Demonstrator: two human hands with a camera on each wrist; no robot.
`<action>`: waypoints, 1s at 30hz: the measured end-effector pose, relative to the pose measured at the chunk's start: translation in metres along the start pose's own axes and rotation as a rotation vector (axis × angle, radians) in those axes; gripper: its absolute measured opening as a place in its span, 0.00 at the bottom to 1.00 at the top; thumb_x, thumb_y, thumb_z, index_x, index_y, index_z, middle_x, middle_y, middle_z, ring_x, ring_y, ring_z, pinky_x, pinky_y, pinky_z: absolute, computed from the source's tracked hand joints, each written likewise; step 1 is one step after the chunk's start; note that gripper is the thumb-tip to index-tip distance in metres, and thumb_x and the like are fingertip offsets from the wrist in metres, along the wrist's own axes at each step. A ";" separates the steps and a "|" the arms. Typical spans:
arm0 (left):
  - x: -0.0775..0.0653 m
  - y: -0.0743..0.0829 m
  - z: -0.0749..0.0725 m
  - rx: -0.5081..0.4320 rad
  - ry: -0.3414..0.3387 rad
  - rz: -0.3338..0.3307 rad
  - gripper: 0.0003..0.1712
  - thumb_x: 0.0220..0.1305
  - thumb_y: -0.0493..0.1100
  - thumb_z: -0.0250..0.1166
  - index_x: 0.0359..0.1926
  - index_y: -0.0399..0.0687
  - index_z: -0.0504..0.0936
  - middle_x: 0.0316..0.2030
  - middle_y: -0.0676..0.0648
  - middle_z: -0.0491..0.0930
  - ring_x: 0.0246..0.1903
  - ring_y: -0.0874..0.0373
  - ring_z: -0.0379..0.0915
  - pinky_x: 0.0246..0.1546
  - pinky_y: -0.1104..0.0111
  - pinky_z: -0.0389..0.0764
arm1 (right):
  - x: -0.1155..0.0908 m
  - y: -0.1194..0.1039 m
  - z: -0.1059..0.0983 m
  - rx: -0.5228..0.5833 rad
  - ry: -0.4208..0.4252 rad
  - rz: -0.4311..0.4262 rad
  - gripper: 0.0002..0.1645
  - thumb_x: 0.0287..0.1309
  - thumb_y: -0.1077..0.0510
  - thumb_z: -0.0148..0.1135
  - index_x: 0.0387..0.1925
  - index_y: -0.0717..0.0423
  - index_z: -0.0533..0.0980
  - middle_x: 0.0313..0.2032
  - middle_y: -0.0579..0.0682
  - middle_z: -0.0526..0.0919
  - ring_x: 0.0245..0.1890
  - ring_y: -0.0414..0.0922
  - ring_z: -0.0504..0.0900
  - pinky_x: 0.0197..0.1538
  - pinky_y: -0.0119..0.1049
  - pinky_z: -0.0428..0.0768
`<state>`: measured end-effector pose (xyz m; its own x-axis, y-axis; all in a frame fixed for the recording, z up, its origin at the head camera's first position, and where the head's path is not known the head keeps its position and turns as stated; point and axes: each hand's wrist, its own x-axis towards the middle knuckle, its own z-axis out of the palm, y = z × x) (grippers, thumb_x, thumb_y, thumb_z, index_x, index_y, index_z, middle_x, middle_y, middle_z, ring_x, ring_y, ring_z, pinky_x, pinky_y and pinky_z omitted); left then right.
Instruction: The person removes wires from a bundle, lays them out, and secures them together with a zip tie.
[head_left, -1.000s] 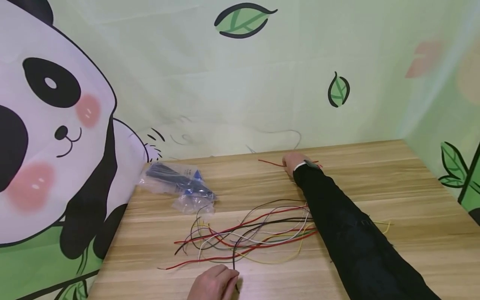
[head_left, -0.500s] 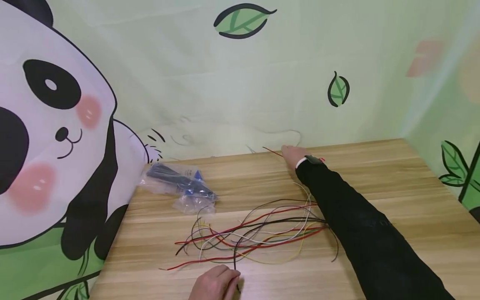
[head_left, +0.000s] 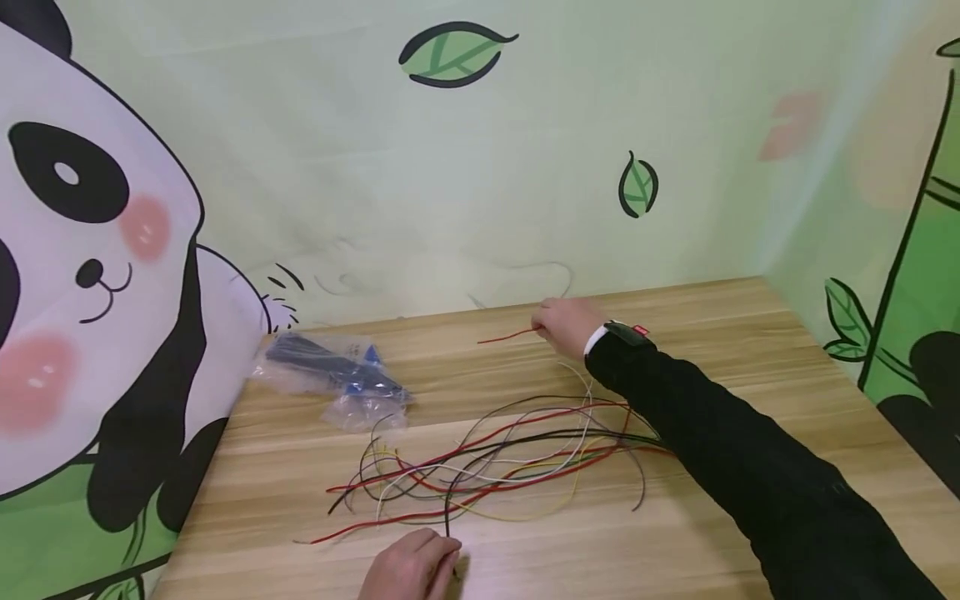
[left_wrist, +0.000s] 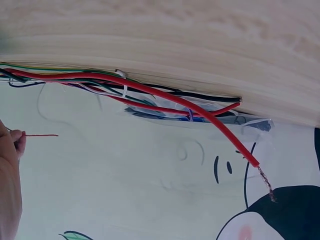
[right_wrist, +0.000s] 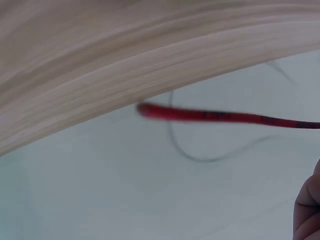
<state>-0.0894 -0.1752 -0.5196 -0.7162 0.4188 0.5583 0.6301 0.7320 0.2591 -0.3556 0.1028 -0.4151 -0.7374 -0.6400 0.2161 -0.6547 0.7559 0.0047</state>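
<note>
At the front of the table, my left hand (head_left: 411,567) pinches the near end of a black wire (head_left: 447,517). That wire runs up into a loose bundle of red, black, white, yellow and green wires (head_left: 517,467). Beyond the bundle, near the table's back edge, my right hand (head_left: 570,325) holds a separate red wire (head_left: 506,337) whose free end points left. In the right wrist view the red wire (right_wrist: 200,115) carries dark markings. A thick red wire (left_wrist: 215,120) with bare copper strands at its tip crosses the left wrist view; the left hand is out of that view.
A clear plastic bag of dark strips (head_left: 330,371) lies at the back left of the wooden table (head_left: 712,333). A printed cloth wall (head_left: 300,167) with a panda stands along the back and both sides. My right sleeve (head_left: 735,450) covers the bundle's right end.
The right hand rose slightly with the red wire, then came lower, and the wire now points level to the left. The head view has swung right. The left hand keeps its pinch.
</note>
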 end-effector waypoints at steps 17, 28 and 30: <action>0.000 -0.001 -0.001 0.014 0.016 -0.020 0.09 0.45 0.37 0.76 0.27 0.52 0.85 0.23 0.62 0.74 0.23 0.72 0.69 0.23 0.81 0.70 | -0.080 -0.081 0.026 -0.009 0.158 -0.278 0.09 0.52 0.56 0.71 0.22 0.47 0.78 0.23 0.40 0.74 0.25 0.38 0.76 0.27 0.34 0.76; 0.000 0.001 0.001 0.015 0.010 -0.022 0.09 0.45 0.38 0.76 0.28 0.52 0.85 0.24 0.62 0.75 0.24 0.71 0.70 0.24 0.80 0.71 | -0.094 -0.084 0.055 -0.009 0.075 -0.198 0.11 0.49 0.56 0.72 0.19 0.46 0.76 0.22 0.40 0.74 0.24 0.39 0.76 0.23 0.34 0.73; 0.001 0.002 0.001 0.012 -0.008 -0.027 0.08 0.46 0.38 0.75 0.29 0.52 0.85 0.24 0.62 0.75 0.24 0.71 0.71 0.24 0.80 0.71 | -0.096 -0.083 0.057 0.002 0.057 -0.181 0.11 0.48 0.57 0.72 0.19 0.45 0.76 0.22 0.39 0.73 0.23 0.39 0.76 0.22 0.34 0.72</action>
<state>-0.0890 -0.1729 -0.5195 -0.7356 0.4029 0.5445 0.6066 0.7496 0.2649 -0.2397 0.0935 -0.4916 -0.5968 -0.7568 0.2667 -0.7763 0.6287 0.0467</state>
